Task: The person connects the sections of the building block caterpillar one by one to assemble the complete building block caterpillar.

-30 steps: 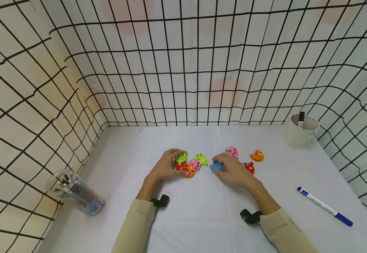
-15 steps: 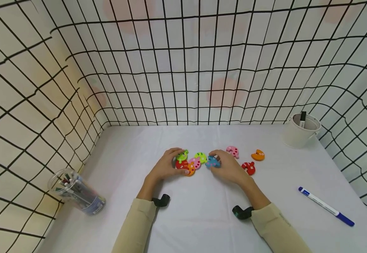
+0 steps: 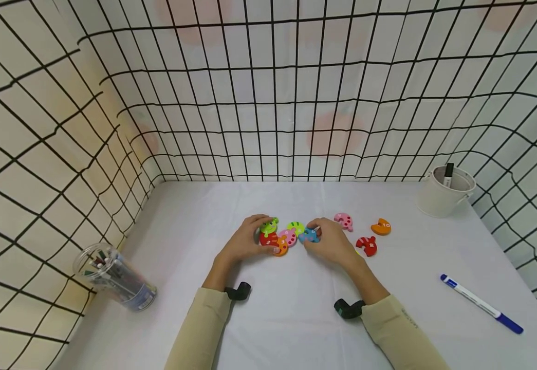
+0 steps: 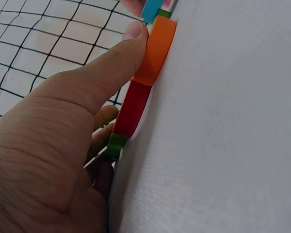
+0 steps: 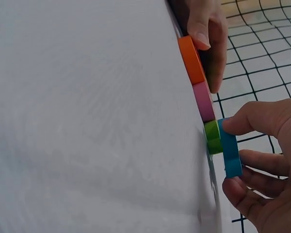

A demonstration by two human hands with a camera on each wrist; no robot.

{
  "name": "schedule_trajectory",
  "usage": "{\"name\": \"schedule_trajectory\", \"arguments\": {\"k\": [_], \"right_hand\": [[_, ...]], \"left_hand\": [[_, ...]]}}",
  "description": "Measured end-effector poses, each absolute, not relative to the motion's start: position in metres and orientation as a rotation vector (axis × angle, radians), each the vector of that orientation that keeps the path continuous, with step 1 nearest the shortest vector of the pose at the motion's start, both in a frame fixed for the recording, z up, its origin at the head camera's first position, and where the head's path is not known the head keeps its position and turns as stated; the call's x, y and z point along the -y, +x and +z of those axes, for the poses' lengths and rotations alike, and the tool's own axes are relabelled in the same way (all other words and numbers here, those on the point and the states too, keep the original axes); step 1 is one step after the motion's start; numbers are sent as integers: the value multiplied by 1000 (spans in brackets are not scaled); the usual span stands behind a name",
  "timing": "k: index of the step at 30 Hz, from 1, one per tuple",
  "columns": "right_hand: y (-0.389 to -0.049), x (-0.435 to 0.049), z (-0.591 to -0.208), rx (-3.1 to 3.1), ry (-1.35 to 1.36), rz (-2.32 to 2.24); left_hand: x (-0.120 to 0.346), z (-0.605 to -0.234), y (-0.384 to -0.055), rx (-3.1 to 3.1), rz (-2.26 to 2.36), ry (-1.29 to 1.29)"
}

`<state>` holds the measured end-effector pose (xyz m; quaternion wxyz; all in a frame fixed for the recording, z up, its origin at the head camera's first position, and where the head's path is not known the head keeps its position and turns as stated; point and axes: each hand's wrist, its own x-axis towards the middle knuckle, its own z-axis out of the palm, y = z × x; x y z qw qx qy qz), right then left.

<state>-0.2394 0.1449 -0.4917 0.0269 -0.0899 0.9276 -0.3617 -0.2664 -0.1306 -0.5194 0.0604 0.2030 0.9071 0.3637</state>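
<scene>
A caterpillar-like row of wooden puzzle pieces lies on the white table: a green frog-faced head (image 3: pixel 269 226), a red piece (image 3: pixel 267 240), an orange piece (image 3: pixel 281 248), a pink spotted piece (image 3: pixel 289 236) and a green striped piece (image 3: pixel 296 226). My left hand (image 3: pixel 242 241) grips the row's left end, thumb at the orange piece and fingers around the head. Between thumb and fingers, my right hand (image 3: pixel 335 242) pinches a blue piece (image 3: pixel 309 235) at the row's right end. In the right wrist view, this blue piece (image 5: pixel 230 148) overlaps the green striped piece (image 5: pixel 213 137).
Right of my right hand lie loose pink (image 3: pixel 344 221), orange (image 3: pixel 381 226) and red (image 3: pixel 367 245) pieces. A blue-capped marker (image 3: pixel 481 303) lies at right, near a white bucket (image 3: pixel 441 198). A jar of pens (image 3: pixel 115 280) stands left; black wire grid (image 3: pixel 273 103) surrounds the table.
My right hand has carried the blue piece leftward to the green striped piece, uncovering the loose red piece. My left hand keeps its grip on the row.
</scene>
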Motion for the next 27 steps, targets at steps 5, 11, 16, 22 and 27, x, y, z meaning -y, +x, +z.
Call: {"name": "schedule_trajectory", "arguments": {"k": [5, 11, 16, 22, 27], "right_hand": [[-238, -142, -491, -2860, -269, -1095], [-237, -139, -490, -2855, -256, -1075], [-238, -141, -492, -2856, -269, -1077], [-236, -148, -493, -2839, -253, -1109], [-230, -165, -491, -2879, -303, -1090]], "left_hand": [[131, -519, -267, -2741, 1093, 612], [131, -521, -269, -2752, 1081, 623], [128, -521, -269, -2786, 1040, 565], [125, -520, -269, -2818, 998, 529], [124, -519, -267, -2815, 1004, 531]]}}
